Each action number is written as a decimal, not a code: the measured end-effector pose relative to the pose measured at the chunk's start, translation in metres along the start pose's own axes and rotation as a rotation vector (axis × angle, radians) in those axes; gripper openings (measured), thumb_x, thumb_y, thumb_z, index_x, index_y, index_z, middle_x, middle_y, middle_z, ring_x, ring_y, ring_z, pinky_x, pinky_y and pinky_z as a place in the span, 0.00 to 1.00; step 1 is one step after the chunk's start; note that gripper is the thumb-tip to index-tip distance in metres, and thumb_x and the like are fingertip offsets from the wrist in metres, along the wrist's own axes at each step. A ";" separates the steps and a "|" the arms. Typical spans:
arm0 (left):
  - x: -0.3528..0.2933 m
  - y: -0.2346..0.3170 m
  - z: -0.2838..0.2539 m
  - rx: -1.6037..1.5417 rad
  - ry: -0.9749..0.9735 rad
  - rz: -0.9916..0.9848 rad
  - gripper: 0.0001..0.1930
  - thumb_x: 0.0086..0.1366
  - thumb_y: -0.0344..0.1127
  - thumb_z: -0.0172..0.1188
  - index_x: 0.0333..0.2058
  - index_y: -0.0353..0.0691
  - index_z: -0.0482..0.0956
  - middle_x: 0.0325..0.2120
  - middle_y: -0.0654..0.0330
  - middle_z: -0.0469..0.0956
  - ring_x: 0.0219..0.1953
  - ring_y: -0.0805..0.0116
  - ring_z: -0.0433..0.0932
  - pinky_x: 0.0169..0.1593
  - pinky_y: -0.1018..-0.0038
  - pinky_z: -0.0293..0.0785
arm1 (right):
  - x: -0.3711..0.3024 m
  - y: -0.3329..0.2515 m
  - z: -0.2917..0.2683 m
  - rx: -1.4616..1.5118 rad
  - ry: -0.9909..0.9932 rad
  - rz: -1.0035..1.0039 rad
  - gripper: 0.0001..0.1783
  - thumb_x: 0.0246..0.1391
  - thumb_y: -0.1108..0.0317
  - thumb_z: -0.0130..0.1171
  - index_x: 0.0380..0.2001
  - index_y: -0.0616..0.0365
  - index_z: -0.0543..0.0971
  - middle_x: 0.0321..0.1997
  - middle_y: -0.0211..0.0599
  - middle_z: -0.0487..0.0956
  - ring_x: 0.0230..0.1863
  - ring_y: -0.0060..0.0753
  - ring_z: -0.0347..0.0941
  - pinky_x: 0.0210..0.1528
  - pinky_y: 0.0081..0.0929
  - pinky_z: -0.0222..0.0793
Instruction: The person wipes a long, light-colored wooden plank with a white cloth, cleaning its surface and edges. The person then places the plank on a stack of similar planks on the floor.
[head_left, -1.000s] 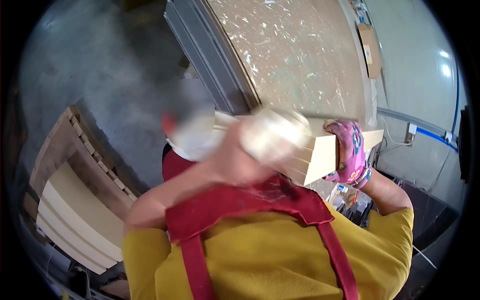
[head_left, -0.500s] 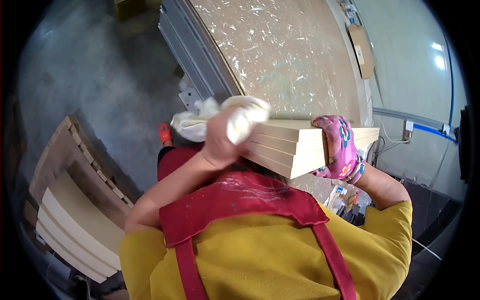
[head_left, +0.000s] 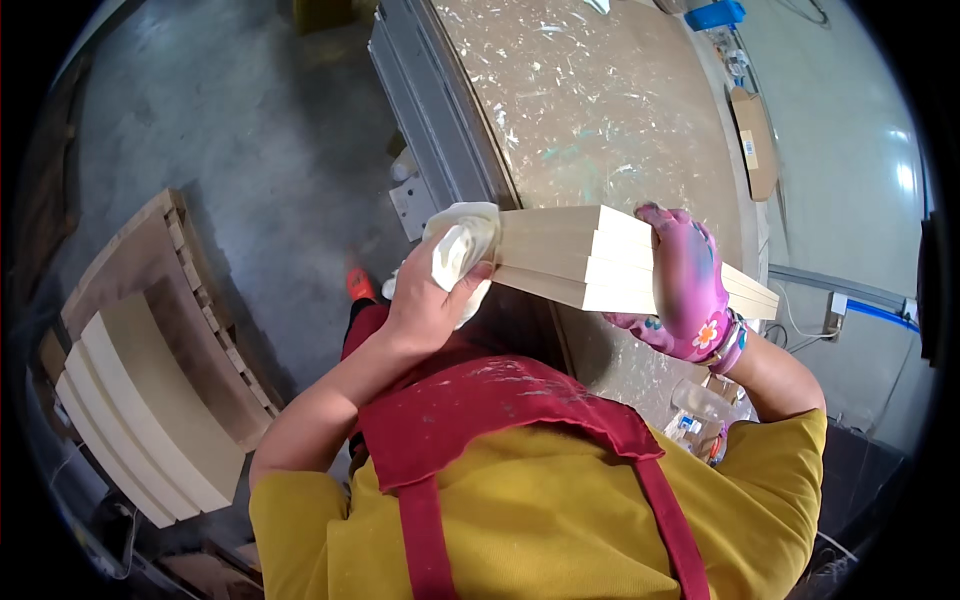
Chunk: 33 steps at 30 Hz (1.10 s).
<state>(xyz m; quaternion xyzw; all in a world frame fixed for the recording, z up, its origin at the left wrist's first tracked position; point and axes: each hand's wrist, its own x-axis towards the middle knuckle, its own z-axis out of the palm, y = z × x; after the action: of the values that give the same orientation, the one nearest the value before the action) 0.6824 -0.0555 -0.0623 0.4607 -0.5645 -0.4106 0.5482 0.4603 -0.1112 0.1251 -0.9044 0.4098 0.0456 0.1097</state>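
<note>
A stack of several pale, cream-coloured boards is held over the near edge of the workbench, long edges and end faces showing. My right hand, in a pink flowered glove, grips the stack, fingers wrapped over its edges. At the stack's left end my bare left hand is closed round a crumpled white cloth, which presses on the boards. The cloth hides part of that end and some of my fingers.
The brown workbench is littered with pale shavings; grey panels stand along its left side. A wooden pallet with more pale boards lies on the floor at left. A cardboard piece leans at the bench's right edge.
My left hand, blurred above the boards before, is now with the cloth at their left end. The stack has tilted, its right end lower. The whole view has shifted slightly.
</note>
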 end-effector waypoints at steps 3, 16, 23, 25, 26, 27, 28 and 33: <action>0.032 0.032 -0.004 -0.255 0.073 0.323 0.21 0.58 0.39 0.66 0.44 0.32 0.73 0.39 0.47 0.77 0.41 0.47 0.78 0.44 0.63 0.74 | 0.001 -0.001 0.001 -0.038 -0.012 0.021 0.48 0.37 0.43 0.66 0.56 0.63 0.62 0.48 0.49 0.71 0.49 0.52 0.69 0.53 0.43 0.57; 0.069 0.027 0.004 -0.163 -0.017 0.055 0.09 0.62 0.38 0.61 0.33 0.38 0.81 0.30 0.53 0.81 0.30 0.53 0.80 0.32 0.64 0.75 | -0.003 0.006 0.001 -0.021 -0.086 0.056 0.49 0.35 0.42 0.65 0.57 0.62 0.62 0.49 0.50 0.71 0.49 0.52 0.68 0.53 0.46 0.57; 0.068 0.041 0.004 -0.300 0.024 0.365 0.16 0.55 0.36 0.68 0.37 0.32 0.78 0.30 0.49 0.80 0.32 0.53 0.81 0.36 0.65 0.76 | -0.001 0.005 0.000 -0.045 -0.027 0.000 0.50 0.30 0.47 0.68 0.56 0.61 0.63 0.49 0.49 0.71 0.49 0.52 0.68 0.53 0.46 0.57; 0.065 0.034 0.003 -0.320 0.004 0.338 0.16 0.53 0.34 0.69 0.38 0.32 0.78 0.31 0.50 0.81 0.32 0.55 0.81 0.37 0.67 0.77 | 0.000 0.006 0.001 -0.039 -0.033 0.001 0.50 0.30 0.46 0.68 0.56 0.62 0.63 0.49 0.49 0.71 0.49 0.52 0.68 0.53 0.46 0.57; 0.064 0.031 0.003 -0.321 0.000 0.119 0.14 0.56 0.33 0.66 0.39 0.32 0.78 0.32 0.51 0.81 0.33 0.56 0.81 0.37 0.68 0.77 | 0.000 0.007 0.001 -0.025 -0.051 0.023 0.50 0.30 0.46 0.68 0.56 0.62 0.63 0.49 0.49 0.71 0.49 0.52 0.68 0.53 0.46 0.57; 0.064 0.030 0.001 -0.294 -0.049 -0.119 0.12 0.58 0.32 0.64 0.39 0.33 0.79 0.32 0.51 0.81 0.33 0.56 0.81 0.37 0.69 0.77 | 0.000 0.007 0.000 0.002 -0.073 0.066 0.51 0.30 0.46 0.69 0.56 0.62 0.63 0.49 0.49 0.71 0.49 0.52 0.68 0.53 0.46 0.57; 0.064 0.029 -0.001 -0.241 -0.100 -0.289 0.11 0.60 0.32 0.62 0.39 0.33 0.79 0.34 0.52 0.81 0.34 0.56 0.81 0.38 0.70 0.77 | 0.001 0.008 0.000 -0.017 -0.062 0.041 0.51 0.30 0.45 0.68 0.56 0.62 0.63 0.49 0.49 0.71 0.49 0.52 0.68 0.53 0.46 0.57; 0.066 0.040 0.000 -0.148 -0.155 0.447 0.13 0.54 0.38 0.68 0.36 0.41 0.79 0.26 0.59 0.78 0.27 0.57 0.78 0.34 0.65 0.75 | 0.000 0.010 0.001 -0.028 -0.063 0.004 0.50 0.37 0.38 0.63 0.57 0.63 0.62 0.49 0.49 0.71 0.48 0.50 0.68 0.54 0.46 0.56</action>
<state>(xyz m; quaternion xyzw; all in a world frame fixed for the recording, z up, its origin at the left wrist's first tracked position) 0.6816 -0.1097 -0.0082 0.2500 -0.6610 -0.3535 0.6129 0.4528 -0.1170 0.1226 -0.9032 0.4071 0.0801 0.1099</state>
